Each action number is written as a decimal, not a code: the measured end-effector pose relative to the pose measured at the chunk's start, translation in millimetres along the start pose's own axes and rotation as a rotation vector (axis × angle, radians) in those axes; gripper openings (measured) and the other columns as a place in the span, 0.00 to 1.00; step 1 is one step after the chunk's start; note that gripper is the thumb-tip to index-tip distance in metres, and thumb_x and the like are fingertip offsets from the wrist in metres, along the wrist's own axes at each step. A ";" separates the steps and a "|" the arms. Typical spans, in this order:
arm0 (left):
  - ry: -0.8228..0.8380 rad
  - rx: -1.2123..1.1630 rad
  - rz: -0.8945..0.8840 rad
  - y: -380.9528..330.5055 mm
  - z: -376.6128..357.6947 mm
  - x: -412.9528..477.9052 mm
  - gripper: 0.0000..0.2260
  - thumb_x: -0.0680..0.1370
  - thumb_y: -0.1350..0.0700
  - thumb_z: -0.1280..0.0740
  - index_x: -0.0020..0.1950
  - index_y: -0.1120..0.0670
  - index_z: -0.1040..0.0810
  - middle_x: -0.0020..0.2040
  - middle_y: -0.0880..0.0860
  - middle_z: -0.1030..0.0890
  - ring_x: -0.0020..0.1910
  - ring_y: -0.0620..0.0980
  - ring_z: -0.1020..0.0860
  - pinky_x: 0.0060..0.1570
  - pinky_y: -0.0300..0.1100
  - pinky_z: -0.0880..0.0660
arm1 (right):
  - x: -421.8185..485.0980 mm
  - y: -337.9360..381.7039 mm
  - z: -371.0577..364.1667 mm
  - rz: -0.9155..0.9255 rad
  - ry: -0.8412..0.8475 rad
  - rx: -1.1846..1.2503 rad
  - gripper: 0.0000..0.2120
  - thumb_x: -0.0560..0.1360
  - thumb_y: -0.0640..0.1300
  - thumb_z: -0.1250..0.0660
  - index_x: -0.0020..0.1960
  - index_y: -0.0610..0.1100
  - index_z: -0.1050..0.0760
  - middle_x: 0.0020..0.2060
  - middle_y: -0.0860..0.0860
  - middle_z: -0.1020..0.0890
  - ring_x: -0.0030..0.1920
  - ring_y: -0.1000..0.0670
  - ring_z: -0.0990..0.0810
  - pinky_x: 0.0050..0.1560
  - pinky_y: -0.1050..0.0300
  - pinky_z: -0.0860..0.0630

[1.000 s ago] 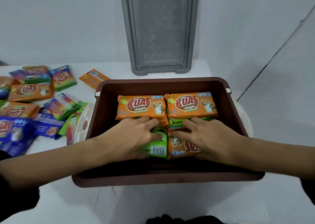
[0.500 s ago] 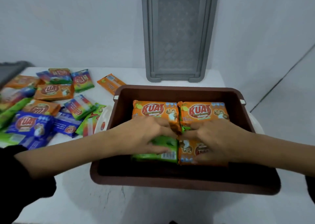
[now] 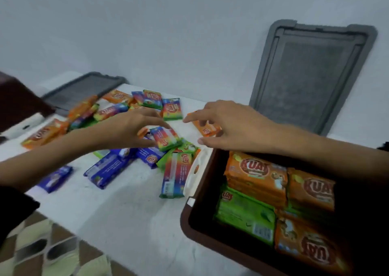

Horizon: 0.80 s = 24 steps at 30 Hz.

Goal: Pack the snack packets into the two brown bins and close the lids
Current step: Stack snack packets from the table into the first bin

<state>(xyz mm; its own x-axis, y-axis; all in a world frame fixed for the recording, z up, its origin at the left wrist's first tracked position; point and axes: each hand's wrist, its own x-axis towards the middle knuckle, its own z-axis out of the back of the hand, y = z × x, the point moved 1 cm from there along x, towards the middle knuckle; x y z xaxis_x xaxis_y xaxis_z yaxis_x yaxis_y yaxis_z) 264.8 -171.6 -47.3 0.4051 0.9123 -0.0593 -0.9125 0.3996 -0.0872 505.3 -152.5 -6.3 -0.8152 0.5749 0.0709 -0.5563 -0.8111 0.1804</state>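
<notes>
Both hands are out over the loose pile on the white table (image 3: 117, 208), apart from each other. My left hand (image 3: 130, 128) has thumb and forefinger either side of a rainbow-striped packet (image 3: 166, 138); it's too blurred to tell if they've closed on it. My right hand (image 3: 229, 126) hovers spread-fingered above a lone orange packet (image 3: 207, 128), holding nothing.

The brown bin (image 3: 189, 223) sits at my right, lid off, with orange KUAT packets (image 3: 254, 170) and a green packet (image 3: 244, 214) lying flat inside.

Now the risks. That rainbow packet lies on top of blue packets (image 3: 109, 168), and the wrappers look slick. A shallow pinch could slip or drag its neighbours towards the table edge. My right forearm crosses the bin's far corner, so a low swing back could clip the rim. A jolt there might bring down the grey lid (image 3: 311, 76) leaning on the wall.
</notes>
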 end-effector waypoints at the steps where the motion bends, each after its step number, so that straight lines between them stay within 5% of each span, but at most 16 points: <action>1: 0.042 -0.001 0.064 15.6 -5.8 -6.6 0.25 0.73 0.47 0.31 0.69 0.45 0.32 0.67 0.49 0.30 0.61 0.45 0.29 0.61 0.41 0.30 | 17.7 1.2 -9.0 0.026 0.025 0.001 0.25 0.74 0.52 0.36 0.70 0.59 0.36 0.55 0.52 0.24 0.57 0.51 0.28 0.48 0.57 0.32; 5: 0.154 -0.147 0.398 60.0 -35.7 -38.0 0.35 0.71 0.43 0.31 0.74 0.44 0.44 0.72 0.51 0.41 0.68 0.51 0.36 0.64 0.42 0.35 | 83.1 1.5 -50.3 0.039 0.184 -0.014 0.29 0.75 0.53 0.36 0.73 0.57 0.42 0.61 0.44 0.28 0.63 0.44 0.30 0.56 0.53 0.32; 11: 0.046 -0.257 0.683 56.4 -93.7 -76.5 0.46 0.69 0.42 0.28 0.76 0.50 0.54 0.75 0.55 0.52 0.72 0.57 0.44 0.66 0.52 0.33 | 151.6 -4.4 -99.7 -0.154 0.414 -0.002 0.35 0.76 0.60 0.42 0.77 0.52 0.53 0.74 0.39 0.44 0.74 0.41 0.43 0.70 0.48 0.39; 19: -0.064 -0.289 0.748 52.8 -106.5 -87.2 0.35 0.71 0.49 0.28 0.73 0.54 0.41 0.71 0.56 0.41 0.66 0.55 0.35 0.60 0.44 0.31 | 173.2 -4.7 -121.4 -0.225 0.531 0.049 0.36 0.75 0.53 0.35 0.76 0.51 0.49 0.73 0.43 0.37 0.65 0.42 0.29 0.55 0.52 0.25; 24: 0.164 -0.271 0.770 51.3 -95.0 -84.6 0.39 0.71 0.48 0.28 0.75 0.48 0.46 0.67 0.58 0.40 0.64 0.56 0.34 0.57 0.44 0.30 | 168.8 -11.4 -119.0 -0.202 0.535 0.017 0.40 0.71 0.53 0.30 0.76 0.53 0.49 0.73 0.45 0.36 0.67 0.44 0.31 0.59 0.55 0.29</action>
<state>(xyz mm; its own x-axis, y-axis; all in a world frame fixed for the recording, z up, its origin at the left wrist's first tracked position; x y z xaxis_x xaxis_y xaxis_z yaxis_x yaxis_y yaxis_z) 189.0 -236.8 -141.2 -0.3049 0.8885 -0.3430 -0.9010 -0.3858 -0.1983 354.9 -59.0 -113.2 -0.6635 0.5801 -0.4724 -0.7104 -0.6865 0.1548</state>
